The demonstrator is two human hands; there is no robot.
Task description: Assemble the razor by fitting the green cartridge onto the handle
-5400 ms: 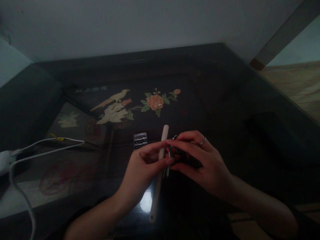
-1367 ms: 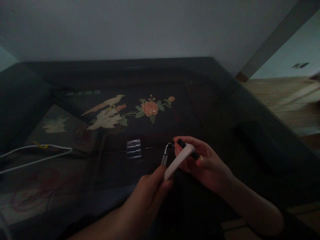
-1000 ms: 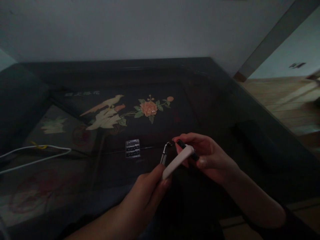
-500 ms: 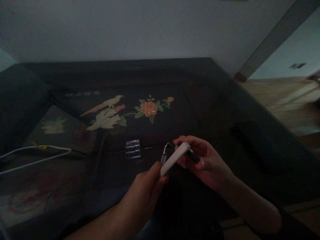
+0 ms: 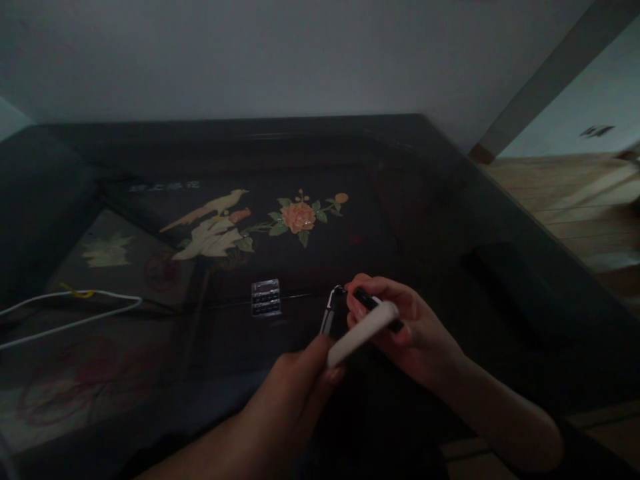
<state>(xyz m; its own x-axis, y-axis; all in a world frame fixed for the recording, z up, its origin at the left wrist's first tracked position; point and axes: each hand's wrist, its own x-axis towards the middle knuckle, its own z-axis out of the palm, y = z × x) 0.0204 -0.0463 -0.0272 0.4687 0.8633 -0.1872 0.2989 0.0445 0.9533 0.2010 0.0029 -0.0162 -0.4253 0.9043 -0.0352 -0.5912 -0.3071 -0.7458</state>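
Spanning nearly the whole view, the dark glass tabletop (image 5: 440, 200) carries a bird-and-flower inlay (image 5: 250, 220) toward its far middle, a white cable (image 5: 75, 310) looping in from the left edge, and a small clear case (image 5: 265, 297) lying near the middle. Above the near edge the two hands meet. The left hand (image 5: 295, 390) rises from below with thumb and fingers pinched on the lower end of a pale nail file (image 5: 361, 331), which slants up and to the right. The right hand (image 5: 407, 330) is curled, its fingers closed around a small dark object (image 5: 376, 307) whose kind is hard to tell in the dim light, with a thin metal piece (image 5: 330, 313) hanging at its left. The file's upper end lies across the right hand's fingertips, touching them, so filing a nail seems the step in hand; the next stroke would call for a steady angle and light pressure.
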